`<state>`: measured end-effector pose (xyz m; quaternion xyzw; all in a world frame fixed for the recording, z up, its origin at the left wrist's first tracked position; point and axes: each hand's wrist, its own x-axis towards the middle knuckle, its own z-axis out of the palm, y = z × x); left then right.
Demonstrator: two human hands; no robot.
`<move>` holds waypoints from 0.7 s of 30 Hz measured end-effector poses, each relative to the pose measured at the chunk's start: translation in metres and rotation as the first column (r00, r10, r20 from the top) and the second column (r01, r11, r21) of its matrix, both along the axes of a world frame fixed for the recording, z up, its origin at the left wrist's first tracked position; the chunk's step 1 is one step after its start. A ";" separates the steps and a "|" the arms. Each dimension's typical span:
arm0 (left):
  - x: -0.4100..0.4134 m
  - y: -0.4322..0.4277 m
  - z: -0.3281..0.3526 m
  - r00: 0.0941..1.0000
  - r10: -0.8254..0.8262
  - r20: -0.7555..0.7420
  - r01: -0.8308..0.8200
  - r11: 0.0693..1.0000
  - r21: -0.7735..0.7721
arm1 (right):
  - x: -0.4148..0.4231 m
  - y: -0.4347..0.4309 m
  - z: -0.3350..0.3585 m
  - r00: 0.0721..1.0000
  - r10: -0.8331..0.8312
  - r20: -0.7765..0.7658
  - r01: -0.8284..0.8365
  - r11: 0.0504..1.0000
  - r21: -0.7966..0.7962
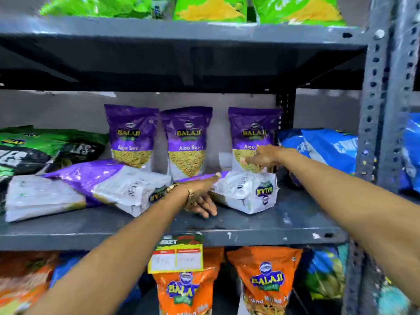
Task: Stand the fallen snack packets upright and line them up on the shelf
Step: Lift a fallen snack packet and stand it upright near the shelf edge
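Three purple Aloo Sev packets stand upright at the back of the middle shelf (250, 226): left (131, 135), middle (186, 139) and right (252, 130). In front of them more purple-and-white packets lie flat, a large pile at the left (91, 189) and a single fallen packet (245, 192) at the right. My left hand (200, 196) holds that packet's left end, thumb on top and fingers below. My right hand (263, 156) hangs over its far end, in front of the right upright packet. Its fingers are curled down and blurred, so its grip is unclear.
Green-and-black packets (45, 148) lie at the shelf's left and blue packets (327, 148) at its right, beside the perforated steel upright (372, 110). Green packets (209, 7) sit on the shelf above. Orange packets (266, 283) and a price tag (177, 253) are below.
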<state>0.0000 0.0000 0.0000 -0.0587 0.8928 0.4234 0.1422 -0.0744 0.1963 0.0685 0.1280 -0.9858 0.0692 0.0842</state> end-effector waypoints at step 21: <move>-0.021 0.063 0.002 0.854 -0.056 -0.517 0.125 0.987 0.100 | -0.016 0.044 -0.084 0.926 0.123 -0.356 -0.371 0.458 -0.808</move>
